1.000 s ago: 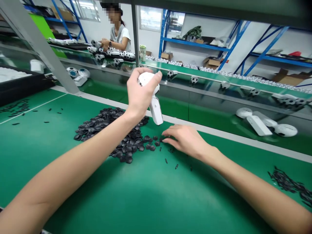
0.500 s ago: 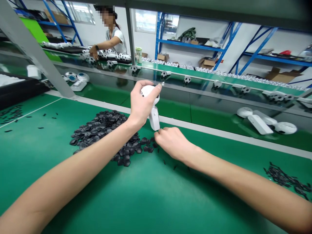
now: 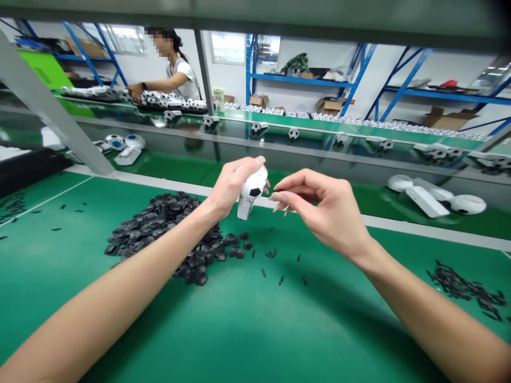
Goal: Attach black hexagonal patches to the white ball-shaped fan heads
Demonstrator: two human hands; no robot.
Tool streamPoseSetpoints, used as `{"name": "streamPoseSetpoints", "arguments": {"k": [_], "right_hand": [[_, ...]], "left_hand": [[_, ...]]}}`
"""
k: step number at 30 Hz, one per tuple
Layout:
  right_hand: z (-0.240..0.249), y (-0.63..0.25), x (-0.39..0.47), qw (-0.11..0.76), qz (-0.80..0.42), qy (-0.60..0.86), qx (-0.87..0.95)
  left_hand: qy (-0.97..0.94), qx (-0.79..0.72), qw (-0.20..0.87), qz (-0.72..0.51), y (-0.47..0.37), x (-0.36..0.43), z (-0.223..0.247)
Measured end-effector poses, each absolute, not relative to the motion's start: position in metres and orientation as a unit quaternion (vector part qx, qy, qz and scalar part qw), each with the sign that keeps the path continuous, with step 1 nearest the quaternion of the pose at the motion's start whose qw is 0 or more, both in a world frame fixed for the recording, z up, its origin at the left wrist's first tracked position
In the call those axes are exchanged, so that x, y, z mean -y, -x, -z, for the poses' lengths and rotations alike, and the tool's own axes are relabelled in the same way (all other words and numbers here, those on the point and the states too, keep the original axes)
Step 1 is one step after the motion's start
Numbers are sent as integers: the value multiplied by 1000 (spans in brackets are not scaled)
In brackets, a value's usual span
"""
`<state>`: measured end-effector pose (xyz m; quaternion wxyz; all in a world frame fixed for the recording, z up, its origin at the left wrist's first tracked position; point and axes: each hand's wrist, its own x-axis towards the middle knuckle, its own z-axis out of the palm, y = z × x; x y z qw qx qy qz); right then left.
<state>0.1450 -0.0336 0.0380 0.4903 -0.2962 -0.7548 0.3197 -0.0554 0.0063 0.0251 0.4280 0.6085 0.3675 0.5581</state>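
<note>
Black pieces [image 3: 163, 213] heaped, partly behind my forearm [image 3: 131, 274]; strips [image 3: 264, 273] nearby. Left hand [image 3: 228, 186]: clamped on white ball-headed device [image 3: 257, 180]. Right hand [image 3: 331, 213]: raised alongside, fingertips close; any hold, I cannot tell.

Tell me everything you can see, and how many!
bench: one, green, foreground
football-headed piece: one, white and black, held at centre
flat pieces: many, black, piled left of centre on bench
slim bits: many, black, scattered and heaped on bench
white pieces: several, mostly white, just beyond bench
football pieces: many, black and white, further back
trays: several, black, left
co-worker: one, white sleeve, upper left
racks: several, blue, back
boxes: several, brown, back
bottle: one, pale green, back
windows: several, bright, back
left grip: one, bare, around football-headed piece
right grip: one, bare, beside it, contents unclear
</note>
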Motion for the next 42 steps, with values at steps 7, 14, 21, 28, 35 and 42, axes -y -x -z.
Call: {"name": "streamPoseSetpoints", "arguments": {"k": [7, 14, 21, 28, 35, 42], "right_hand": [[-43, -144, 33, 521, -464, 289, 655], [-39, -137, 36, 510, -560, 284, 588], [-38, -131, 42, 486, -631, 252, 549], [-40, -138, 43, 434, -656, 275, 553], [-37, -142, 44, 388, -710, 277, 518], [-39, -145, 37, 332, -720, 268, 547]], "left_hand": [[-657, -316, 216, -650, 49, 3, -11], [-688, -281, 38, -668, 48, 13, -7], [-735, -231, -31, -637, 52, 13, -6], [-772, -203, -49, -601, 50, 22, -16], [-809, -199, -76, -548, 50, 36, -33], [-812, -210, -20, -545, 49, 40, -39]]}}
